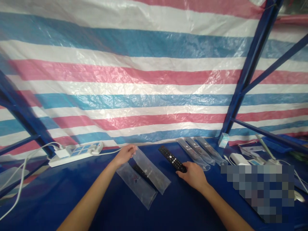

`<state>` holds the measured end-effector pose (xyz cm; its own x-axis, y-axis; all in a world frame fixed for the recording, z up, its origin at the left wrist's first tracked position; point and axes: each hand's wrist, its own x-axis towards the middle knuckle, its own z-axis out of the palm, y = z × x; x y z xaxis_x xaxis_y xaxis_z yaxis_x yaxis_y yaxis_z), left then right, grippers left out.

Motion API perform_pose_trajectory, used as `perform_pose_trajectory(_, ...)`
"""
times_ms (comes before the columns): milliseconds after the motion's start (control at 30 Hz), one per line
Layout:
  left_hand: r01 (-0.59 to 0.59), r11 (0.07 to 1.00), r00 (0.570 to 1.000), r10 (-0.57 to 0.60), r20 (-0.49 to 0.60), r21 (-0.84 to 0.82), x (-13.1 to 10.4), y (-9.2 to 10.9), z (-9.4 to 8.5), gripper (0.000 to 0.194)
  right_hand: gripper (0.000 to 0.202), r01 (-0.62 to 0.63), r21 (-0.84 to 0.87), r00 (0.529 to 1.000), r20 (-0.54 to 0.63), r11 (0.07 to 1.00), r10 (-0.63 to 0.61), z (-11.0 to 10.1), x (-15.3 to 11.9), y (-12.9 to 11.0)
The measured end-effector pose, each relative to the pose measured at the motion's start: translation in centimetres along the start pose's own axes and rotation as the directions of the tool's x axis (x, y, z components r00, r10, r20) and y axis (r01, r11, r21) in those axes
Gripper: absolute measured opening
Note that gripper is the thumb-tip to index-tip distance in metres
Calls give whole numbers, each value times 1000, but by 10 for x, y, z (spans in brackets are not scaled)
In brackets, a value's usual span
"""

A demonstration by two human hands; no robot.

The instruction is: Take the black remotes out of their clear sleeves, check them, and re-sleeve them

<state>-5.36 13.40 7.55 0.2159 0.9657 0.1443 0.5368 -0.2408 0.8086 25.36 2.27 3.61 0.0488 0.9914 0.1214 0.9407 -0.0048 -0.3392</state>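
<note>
My left hand pinches the upper end of a clear plastic sleeve, which slants down to the right over the blue table. Beneath that sleeve a black remote control shows in part. A second clear sleeve lies just left of it, flat on the table. In my right hand is the lower end of another black remote control, bare and with its buttons facing up. Close beyond this hand, several remotes in clear sleeves lie side by side.
A white power strip with plugs and cables lies at the back left. At the back right stand a small light-blue box and a white adapter. Blue metal posts and a striped tarp bound the blue table. A blurred patch hides the right side.
</note>
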Motion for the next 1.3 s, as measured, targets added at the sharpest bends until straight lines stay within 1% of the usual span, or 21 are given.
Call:
perform_pose_trajectory(67, 16, 998, 1000, -15, 19, -59, -6, -3, -2, 45, 25, 5, -30, 1000, 9, 1000, -5, -1, 0, -2)
perform_pose_trajectory(133, 30, 993, 999, -27, 28, -112, -11, -4, -9, 44, 25, 17, -54, 1000, 13, 998, -16, 0, -1, -5)
perform_pose_trajectory(233, 27, 995, 1000, -26, 6, -101, -15, -12, -16, 40, 24, 39, -80, 999, 11, 996, -38, 3, -2, -14)
perform_pose_trajectory(267, 20, 998, 1000, -20, 0, -61, -15, -17, -17, 37, 24, 47, -85, 999, 14, 995, -46, 5, -2, -18)
perform_pose_trajectory(333, -6, 997, 1000, 8, -16, 77, -16, -28, -16, 31, 25, 68, -87, 997, 27, 994, -66, 10, -3, -26)
perform_pose_trajectory(400, -21, 978, 999, 30, -40, 207, -17, -37, -13, 26, 30, 103, -73, 994, 32, 992, -100, 12, -3, -31)
perform_pose_trajectory(467, -16, 952, 996, 41, -74, 307, -20, -42, -10, 24, 37, 124, -77, 992, -7, 989, -125, 10, -1, -31)
perform_pose_trajectory(500, -13, 937, 995, 46, -87, 349, -21, -44, -9, 24, 40, 110, -104, 992, -45, 988, -116, 7, 1, -28)
perform_pose_trajectory(567, 1, 892, 992, 56, -113, 451, -25, -43, -7, 24, 40, 10, -215, 990, -134, 977, -39, -3, 7, -17)
perform_pose_trajectory(633, 40, 820, 982, 73, -174, 571, -28, -37, -6, 25, 36, -141, -344, 978, -195, 929, 76, -13, 13, -4)
perform_pose_trajectory(700, 98, 719, 959, 117, -259, 688, -32, -28, -5, 26, 30, -217, -412, 972, -176, 885, 157, -20, 19, 9)
perform_pose_trajectory(767, 123, 627, 933, 191, -304, 770, -34, -17, -3, 28, 22, -212, -422, 977, -114, 881, 180, -21, 24, 17)
perform_pose_trajectory(800, 116, 601, 924, 228, -308, 791, -35, -10, -2, 29, 19, -189, -413, 982, -80, 891, 171, -20, 26, 19)
perform_pose_trajectory(833, 93, 593, 918, 260, -299, 800, -36, -3, 1, 29, 18, -159, -401, 987, -50, 902, 152, -19, 26, 20)
perform_pose_trajectory(900, 17, 613, 917, 305, -257, 790, -36, 13, 9, 28, 20, -92, -372, 995, 0, 924, 99, -15, 26, 19)
perform_pose_trajectory(1000, -117, 683, 941, 307, -138, 721, -29, 37, 28, 27, 22, 12, -317, 998, 65, 948, 10, -13, 20, 14)
perform_pose_trajectory(1067, -169, 737, 966, 256, -39, 655, -20, 50, 44, 27, 21, 83, -271, 993, 102, 959, -57, -13, 12, 11)
perform_pose_trajectory(1133, -184, 776, 981, 185, 60, 604, -7, 59, 61, 27, 19, 154, -223, 983, 134, 963, -127, -12, 4, 11)
perform_pose_trajectory(1200, -175, 791, 984, 122, 129, 586, 9, 62, 76, 25, 18, 218, -131, 970, 138, 967, -200, -10, -3, 12)
perform_pose_trajectory(1300, -136, 803, 981, 25, 195, 580, 33, 59, 96, 20, 18, 282, 63, 954, 82, 957, -287, -4, -9, 16)
